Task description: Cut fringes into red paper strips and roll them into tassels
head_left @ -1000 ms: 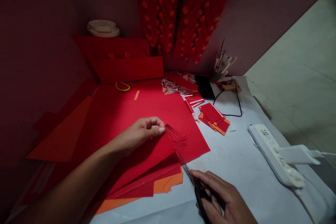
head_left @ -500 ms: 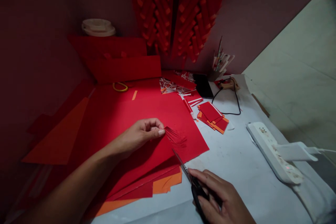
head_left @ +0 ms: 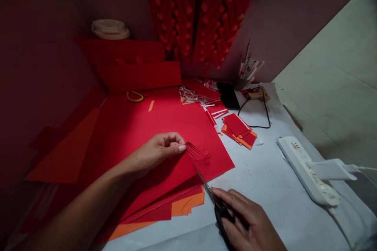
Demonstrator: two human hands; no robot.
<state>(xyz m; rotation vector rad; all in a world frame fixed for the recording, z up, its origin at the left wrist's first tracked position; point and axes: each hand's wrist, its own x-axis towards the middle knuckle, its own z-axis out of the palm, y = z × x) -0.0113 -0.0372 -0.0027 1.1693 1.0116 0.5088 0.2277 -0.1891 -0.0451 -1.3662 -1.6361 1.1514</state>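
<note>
My left hand [head_left: 165, 147] pinches one end of a small piece of red paper [head_left: 194, 149] between thumb and fingers. The piece is cut into thin strips that fan out to the right. My right hand [head_left: 244, 213] is closed around the black handles of a pair of scissors [head_left: 219, 206]. Their blades point up and left, with the tips just below the fringed paper. Beneath both lies a large red sheet [head_left: 165, 119], with more red and orange sheets [head_left: 188, 202] showing under its near edge. Tiny red scraps are scattered by the fringe.
Small red and orange cards [head_left: 240, 131] lie right of the sheet. Behind are paper shreds [head_left: 191, 96], a black phone-like slab [head_left: 228, 96], a cup of pens [head_left: 247, 72] and a glue gun [head_left: 259, 93]. A power strip [head_left: 306, 170] lies right; a yellow handle loop [head_left: 134, 97] is back left.
Both hands stay almost in place. The scissors and the fringed paper show only a very slight shift, along with a small movement of the whole view.
</note>
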